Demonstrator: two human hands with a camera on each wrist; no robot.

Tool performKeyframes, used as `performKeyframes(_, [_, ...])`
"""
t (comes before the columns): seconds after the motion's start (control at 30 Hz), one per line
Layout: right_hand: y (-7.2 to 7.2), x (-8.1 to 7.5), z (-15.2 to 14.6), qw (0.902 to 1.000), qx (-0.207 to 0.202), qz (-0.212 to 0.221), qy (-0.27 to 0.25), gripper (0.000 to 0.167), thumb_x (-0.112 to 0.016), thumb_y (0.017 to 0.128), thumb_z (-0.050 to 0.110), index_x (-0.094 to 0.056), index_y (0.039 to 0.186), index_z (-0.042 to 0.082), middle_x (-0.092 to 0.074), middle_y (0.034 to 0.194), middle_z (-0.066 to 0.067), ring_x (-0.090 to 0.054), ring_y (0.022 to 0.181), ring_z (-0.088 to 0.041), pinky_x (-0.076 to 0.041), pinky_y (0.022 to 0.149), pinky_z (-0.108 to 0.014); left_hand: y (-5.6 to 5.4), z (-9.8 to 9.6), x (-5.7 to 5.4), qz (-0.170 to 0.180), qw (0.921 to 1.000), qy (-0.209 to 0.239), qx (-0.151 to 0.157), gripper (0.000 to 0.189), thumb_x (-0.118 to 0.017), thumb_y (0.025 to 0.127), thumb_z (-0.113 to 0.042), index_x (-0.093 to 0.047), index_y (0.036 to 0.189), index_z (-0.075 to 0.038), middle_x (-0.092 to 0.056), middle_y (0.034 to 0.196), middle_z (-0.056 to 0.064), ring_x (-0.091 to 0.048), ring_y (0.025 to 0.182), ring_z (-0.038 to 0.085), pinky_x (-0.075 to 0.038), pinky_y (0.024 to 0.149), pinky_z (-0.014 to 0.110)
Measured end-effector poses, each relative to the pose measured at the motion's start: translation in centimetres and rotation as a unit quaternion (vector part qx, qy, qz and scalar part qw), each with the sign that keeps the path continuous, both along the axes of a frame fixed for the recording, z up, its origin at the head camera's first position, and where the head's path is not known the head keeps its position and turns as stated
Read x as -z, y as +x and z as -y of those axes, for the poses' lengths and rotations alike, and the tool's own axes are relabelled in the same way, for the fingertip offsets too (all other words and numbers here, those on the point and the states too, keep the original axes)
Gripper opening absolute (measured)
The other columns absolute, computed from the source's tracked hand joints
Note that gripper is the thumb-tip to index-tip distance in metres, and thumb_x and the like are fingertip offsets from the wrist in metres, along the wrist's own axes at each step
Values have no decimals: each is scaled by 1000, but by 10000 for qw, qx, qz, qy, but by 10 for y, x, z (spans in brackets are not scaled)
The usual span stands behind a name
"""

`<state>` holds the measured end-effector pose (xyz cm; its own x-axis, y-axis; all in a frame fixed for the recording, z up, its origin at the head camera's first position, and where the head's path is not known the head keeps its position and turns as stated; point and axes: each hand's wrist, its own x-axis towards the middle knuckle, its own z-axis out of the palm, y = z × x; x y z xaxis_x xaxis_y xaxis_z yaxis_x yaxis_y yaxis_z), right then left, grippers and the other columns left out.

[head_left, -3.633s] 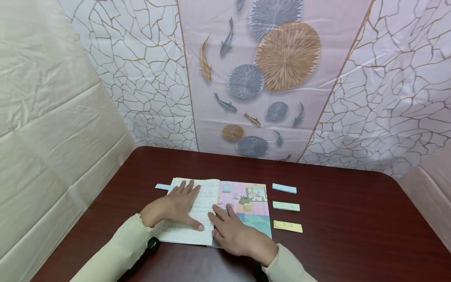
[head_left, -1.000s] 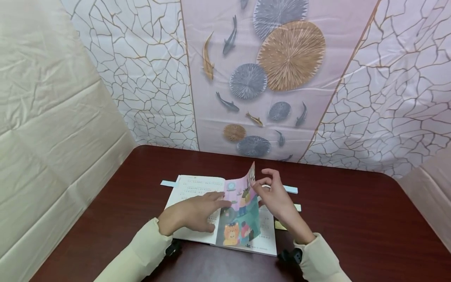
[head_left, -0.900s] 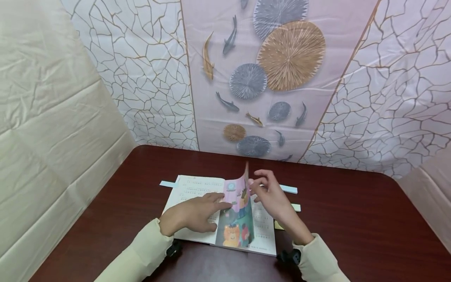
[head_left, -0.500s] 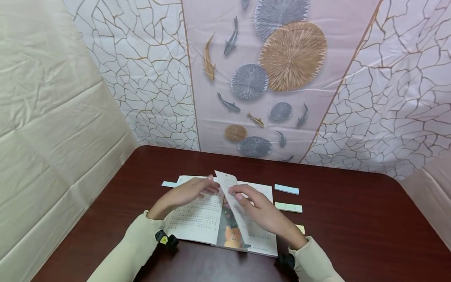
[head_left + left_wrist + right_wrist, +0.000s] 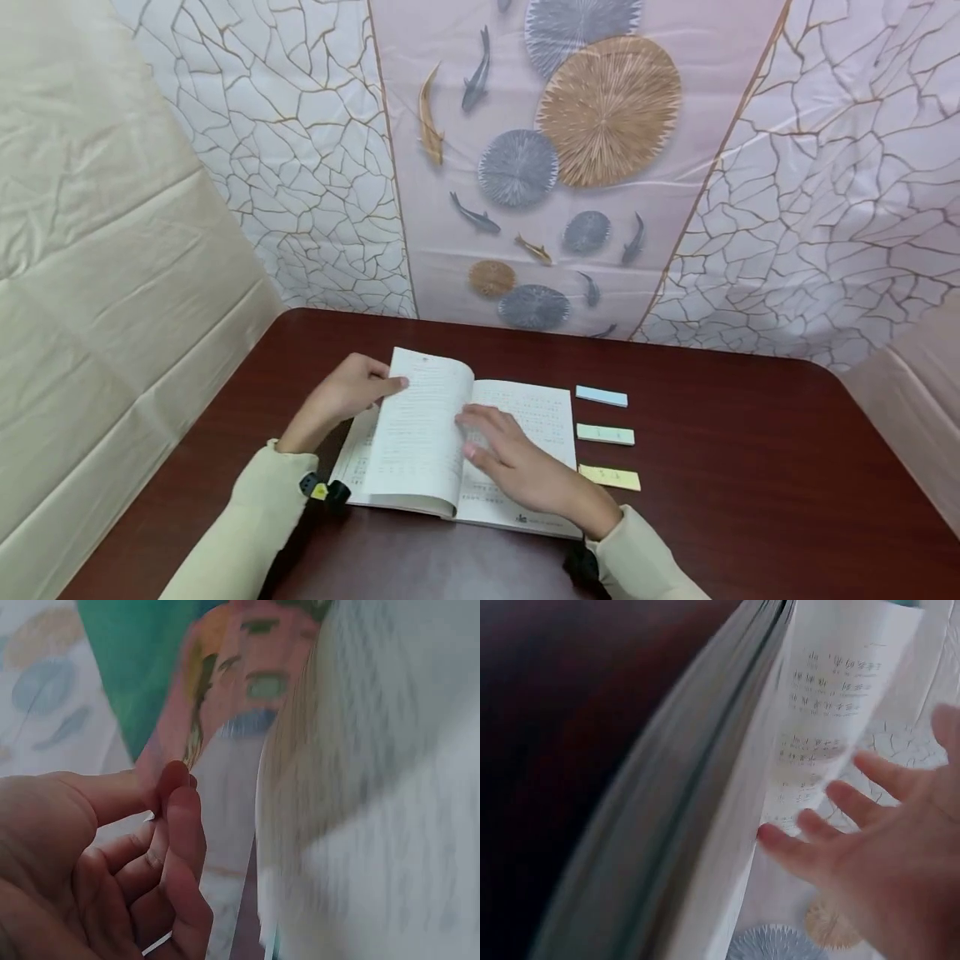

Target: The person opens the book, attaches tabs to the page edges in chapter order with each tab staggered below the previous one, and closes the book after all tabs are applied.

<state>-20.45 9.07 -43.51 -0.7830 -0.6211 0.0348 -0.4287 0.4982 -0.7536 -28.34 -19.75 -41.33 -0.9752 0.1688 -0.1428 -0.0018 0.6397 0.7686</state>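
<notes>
Head view shows the left hand (image 5: pixel 348 389) pinching the outer far corner of a raised page (image 5: pixel 420 433), its thumb laid on the printed side and its other fingers behind the sheet. Seen from the left wrist, the thumb and fingertips meet on the thin paper, and the remaining fingers curl inward. The right hand (image 5: pixel 528 471) is released, its fingers extended and spread apart above the book's right half near the gutter; whether a fingertip touches the paper I cannot tell.

The paperback book (image 5: pixel 536 412) lies spread on the table (image 5: pixel 712 433), between the forearms. The raised page bows in a smooth curve from the spine; its near side is matt white with small printed text, and its underside carries a glossy-looking pink and green illustration (image 5: pixel 139 660). Just right of the book lie three slim rectangular paper pads: blue (image 5: pixel 602 396), green (image 5: pixel 605 434) and yellow (image 5: pixel 610 477). The tabletop is smooth, reddish-brown and slightly shiny. Soft cream sleeves (image 5: pixel 243 517) cover both forearms.
</notes>
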Motion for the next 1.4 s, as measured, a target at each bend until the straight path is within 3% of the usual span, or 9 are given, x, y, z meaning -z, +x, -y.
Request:
performKeyframes(0.23, [7, 4, 3, 9941, -431, 247, 969, 55, -41, 114, 47, -44, 160, 17, -24, 173, -3, -15, 162, -29, -27, 124, -58, -6, 31, -1, -38, 9992, -342, 186, 43, -73, 101, -33, -60, 66, -11, -43, 57, -3, -39, 56, 16, -33, 52, 30])
performKeyframes(0.53, [10, 2, 8, 9872, -713, 212, 1410, 56, -42, 114, 42, -37, 165, 20, -19, 176, 1, -5, 163, -33, -20, 127, -58, -15, 42, 16, -66, 9974, -661, 278, 45, -74, 101, -34, -58, 66, -12, -44, 58, -1, -36, 53, 15, -30, 51, 29])
performKeyframes(0.63, [9, 1, 8, 9853, -865, 180, 1462, 55, -42, 115, 36, -35, 166, 17, -18, 176, -2, -4, 163, -37, -20, 126, -60, -14, 43, 18, -230, 9958, -877, 136, 36, -75, 100, -34, -64, 77, -9, -51, 63, -1, -41, 55, 15, -32, 52, 30])
performKeyframes(0.7, [8, 1, 8, 9838, -973, 126, 1499, 55, -42, 115, 31, -34, 166, 15, -18, 177, -5, -3, 163, -39, -19, 126, -61, -12, 42, 14, -445, 9931, -1084, -50, 29, -76, 99, -35, -69, 95, -7, -62, 75, 2, -52, 63, 18, -39, 57, 32])
performKeyframes(0.83, [3, 7, 7, 9813, -1181, -87, 1515, 55, -41, 115, 29, -32, 167, 17, -16, 177, -6, -4, 162, -44, -19, 125, -64, -3, 35, -4, -887, 9880, -1245, -236, 52, -78, 97, -28, -58, 137, -1, -68, 123, 18, -66, 108, 35, -56, 83, 48])
performKeyframes(0.93, [-2, 19, 5, 9802, -1306, -210, 1475, 56, -39, 115, 33, -28, 169, 22, -13, 177, -2, -3, 162, -44, -20, 124, -66, 6, 25, -18, -1136, 9865, -1158, 217, 67, -82, 94, -22, -49, 148, 1, -57, 144, 26, -54, 134, 44, -51, 103, 58])
performKeyframes(1.03, [-4, 21, 1, 9799, -1344, -146, 1467, 57, -41, 114, 33, -27, 169, 26, -11, 178, 1, -1, 162, -44, -19, 123, -68, 16, 10, -23, -1210, 9800, -1153, 1077, 78, -88, 88, -23, -48, 152, 0, -50, 153, 26, -47, 142, 45, -42, 114, 61])
performKeyframes(1.2, [-3, 14, -2, 9789, -1314, -48, 1565, 60, -45, 111, 21, -28, 169, 23, -12, 178, 0, -2, 162, -44, -21, 122, -69, 27, -17, -12, -871, 9586, -1409, 2316, 98, -93, 82, -36, -41, 159, -3, -33, 166, 25, -32, 154, 44, -32, 121, 63])
performKeyframes(1.4, [1, 3, 0, 9783, -1162, 155, 1708, 64, -46, 106, 10, -31, 168, 17, -14, 177, -1, -1, 163, -39, -20, 126, -62, 30, -33, 10, -359, 9461, -1902, 2595, 114, -90, 79, -56, -34, 165, -8, -19, 173, 24, -17, 160, 42, -25, 124, 63])
